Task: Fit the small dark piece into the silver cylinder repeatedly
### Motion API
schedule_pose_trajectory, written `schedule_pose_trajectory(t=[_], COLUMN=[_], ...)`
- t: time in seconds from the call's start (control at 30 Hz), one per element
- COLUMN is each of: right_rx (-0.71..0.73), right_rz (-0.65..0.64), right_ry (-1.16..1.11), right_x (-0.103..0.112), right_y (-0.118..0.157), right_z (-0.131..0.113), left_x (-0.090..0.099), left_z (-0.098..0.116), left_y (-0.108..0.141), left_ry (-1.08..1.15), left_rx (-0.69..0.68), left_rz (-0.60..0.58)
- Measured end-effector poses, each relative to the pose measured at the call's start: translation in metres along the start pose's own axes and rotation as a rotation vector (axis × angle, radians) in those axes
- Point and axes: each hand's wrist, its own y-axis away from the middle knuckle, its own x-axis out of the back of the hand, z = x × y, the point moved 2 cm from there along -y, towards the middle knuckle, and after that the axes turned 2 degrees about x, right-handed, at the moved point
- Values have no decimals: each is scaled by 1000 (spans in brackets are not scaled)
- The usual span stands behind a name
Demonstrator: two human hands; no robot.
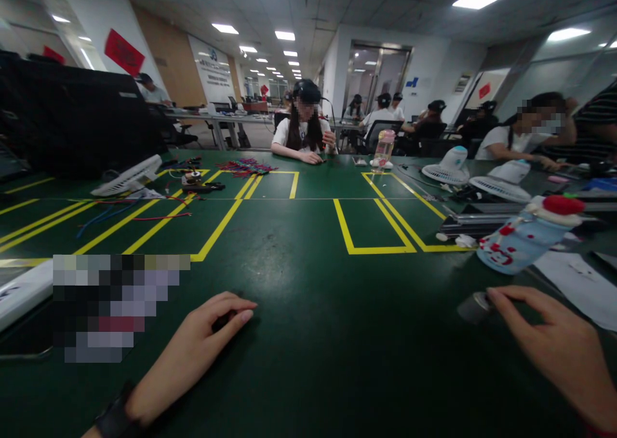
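Observation:
My left hand (212, 332) rests low over the green table (299, 361), left of the middle. Its thumb and fingers are drawn together in a pinch; whatever they hold, if anything, is too small or hidden to make out. On the right, my right hand (554, 341) has its fingertips on a small dark grey cylinder (475, 308), gripping it at its right end. The cylinder is blurred and I cannot tell its exact kind. Behind that hand stands a light blue bottle (523, 238) with a red top, and a white paper sheet (583, 283) lies beside it.
Yellow tape lines (380, 250) mark the table. Wires (245, 166), a white fan (128, 177) and a black-handled tool (202, 186) lie left. Metal profiles (472, 222) and more fans (448, 168) are right. A person (306, 129) sits opposite, near a pink bottle (384, 150).

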Motion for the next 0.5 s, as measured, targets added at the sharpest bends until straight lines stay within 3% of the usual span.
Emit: schedule_pose_trajectory(t=[0.3,0.5], right_rx=[-62,-21], right_rz=[-104,-158], right_ry=[-168,-195], right_x=[-5,-9], right_y=[5,10], right_z=[5,12], left_x=[1,1], left_z=[2,4], left_y=[1,1], left_ry=[2,-10], left_rx=[-7,-21], left_rz=[-4,-16])
